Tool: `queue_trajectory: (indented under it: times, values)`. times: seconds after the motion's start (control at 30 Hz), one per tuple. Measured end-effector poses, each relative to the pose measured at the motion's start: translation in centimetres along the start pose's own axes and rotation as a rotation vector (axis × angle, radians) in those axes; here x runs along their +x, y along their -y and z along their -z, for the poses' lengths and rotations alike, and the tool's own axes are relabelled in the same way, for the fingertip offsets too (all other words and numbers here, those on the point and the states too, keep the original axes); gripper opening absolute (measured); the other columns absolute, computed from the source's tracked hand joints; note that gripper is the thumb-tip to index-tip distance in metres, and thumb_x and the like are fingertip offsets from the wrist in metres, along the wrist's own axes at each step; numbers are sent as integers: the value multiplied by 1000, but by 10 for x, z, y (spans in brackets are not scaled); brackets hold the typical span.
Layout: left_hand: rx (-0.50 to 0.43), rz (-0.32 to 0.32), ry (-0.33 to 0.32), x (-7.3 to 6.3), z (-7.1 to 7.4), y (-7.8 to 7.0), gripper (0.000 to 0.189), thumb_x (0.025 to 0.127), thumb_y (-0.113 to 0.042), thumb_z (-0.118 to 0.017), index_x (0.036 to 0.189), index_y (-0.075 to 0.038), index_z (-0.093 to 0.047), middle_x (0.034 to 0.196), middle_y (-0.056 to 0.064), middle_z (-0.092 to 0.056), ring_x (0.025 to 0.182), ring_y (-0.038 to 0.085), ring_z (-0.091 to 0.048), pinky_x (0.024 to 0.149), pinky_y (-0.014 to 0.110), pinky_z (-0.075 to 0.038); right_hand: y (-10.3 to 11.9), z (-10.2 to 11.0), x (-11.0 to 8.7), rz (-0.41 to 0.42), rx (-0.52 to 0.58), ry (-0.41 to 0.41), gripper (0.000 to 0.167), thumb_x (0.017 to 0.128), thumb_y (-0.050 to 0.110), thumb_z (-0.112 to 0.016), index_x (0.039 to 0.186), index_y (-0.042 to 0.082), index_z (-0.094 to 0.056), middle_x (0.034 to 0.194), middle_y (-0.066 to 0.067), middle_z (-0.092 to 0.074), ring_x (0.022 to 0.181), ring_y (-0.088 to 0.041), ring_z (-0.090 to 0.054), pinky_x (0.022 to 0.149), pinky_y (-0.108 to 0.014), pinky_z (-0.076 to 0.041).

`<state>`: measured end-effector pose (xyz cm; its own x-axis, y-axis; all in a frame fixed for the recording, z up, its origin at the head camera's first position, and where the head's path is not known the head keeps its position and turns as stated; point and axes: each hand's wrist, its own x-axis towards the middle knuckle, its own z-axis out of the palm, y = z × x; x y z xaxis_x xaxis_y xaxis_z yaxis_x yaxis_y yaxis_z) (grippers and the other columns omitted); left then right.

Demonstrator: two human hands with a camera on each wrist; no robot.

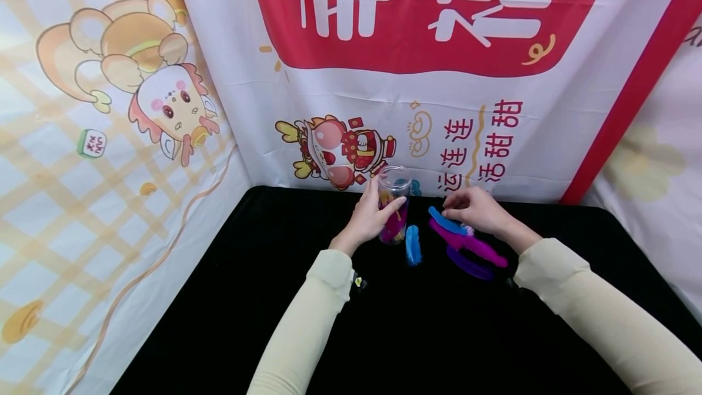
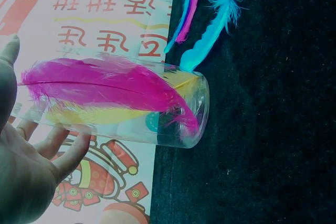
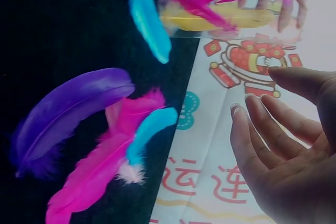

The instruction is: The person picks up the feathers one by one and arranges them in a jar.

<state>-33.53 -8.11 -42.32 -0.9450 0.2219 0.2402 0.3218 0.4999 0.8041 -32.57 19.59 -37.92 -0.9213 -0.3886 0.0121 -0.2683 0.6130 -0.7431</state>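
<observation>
My left hand grips a clear, open-topped jar standing upright near the table's back edge. Magenta feathers and a yellow feather show through its wall. Over the loose feathers hangs my right hand, its fingers lightly bent and nothing between them in the right wrist view. Below it lie a short blue feather with a pale fluffy end, a bright pink feather and a curved purple feather. Another blue feather is by itself, beside the jar's base.
A black cloth covers the table. Behind it hangs a printed white and red curtain, close to the jar and both hands. A second printed curtain runs along the left side.
</observation>
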Motion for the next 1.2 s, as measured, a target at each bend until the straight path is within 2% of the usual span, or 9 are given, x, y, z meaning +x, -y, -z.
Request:
queue_trajectory:
  times: [0.1,0.2,0.33,0.53,0.7,0.97,1.2]
  values:
    - [-7,4,5,0,0,-1,82,101,-52,-61,162,-16,-20,162,11,-30,145,32,-39,117,52,-33,-6,-1,-1,-18,-45,20,29,95,19,-74,114,-3,-71,103,-13,-73,86,-21,-68,73,-34,-56]
    - [-11,5,6,0,0,-1,80,101,-49,-62,162,-17,-20,162,11,-30,146,32,-39,117,53,-33,-12,-2,-3,-48,-52,43,31,95,20,-73,116,-3,-71,104,-14,-73,81,-20,-68,72,-36,-57]
    - [-8,4,7,-1,0,-1,81,100,-53,-60,162,-19,-20,162,11,-30,145,30,-39,118,52,-33,-18,-5,-5,-77,-37,57,30,95,17,-73,117,-4,-70,104,-16,-73,76,-19,-68,70,-41,-59]
    - [-15,6,11,-2,0,0,83,100,-55,-60,162,-17,-20,161,11,-31,145,32,-39,117,53,-34,-25,-11,-11,-76,-34,46,27,93,14,-74,113,-4,-71,99,-12,-73,86,-31,-68,72,-39,-57]
    - [-14,4,7,-1,0,-1,80,101,-52,-60,161,-18,-21,160,11,-32,145,31,-40,117,53,-34,-33,-15,-13,-84,21,78,31,95,12,-71,117,-10,-68,101,-15,-73,91,-35,-70,78,-47,-60]
    - [-27,-1,2,-2,1,-3,76,101,-49,-61,160,-20,-23,159,10,-33,145,30,-40,117,53,-34,-48,-22,-16,-69,20,142,26,97,8,-66,114,-12,-68,99,-21,-74,82,-32,-72,72,-40,-61]
    - [-24,0,5,-4,0,-3,75,102,-48,-61,160,-20,-23,159,10,-33,145,30,-40,117,52,-34,-57,-28,-20,-108,48,174,24,97,6,-66,112,-12,-68,100,-21,-74,88,-29,-72,73,-39,-61]
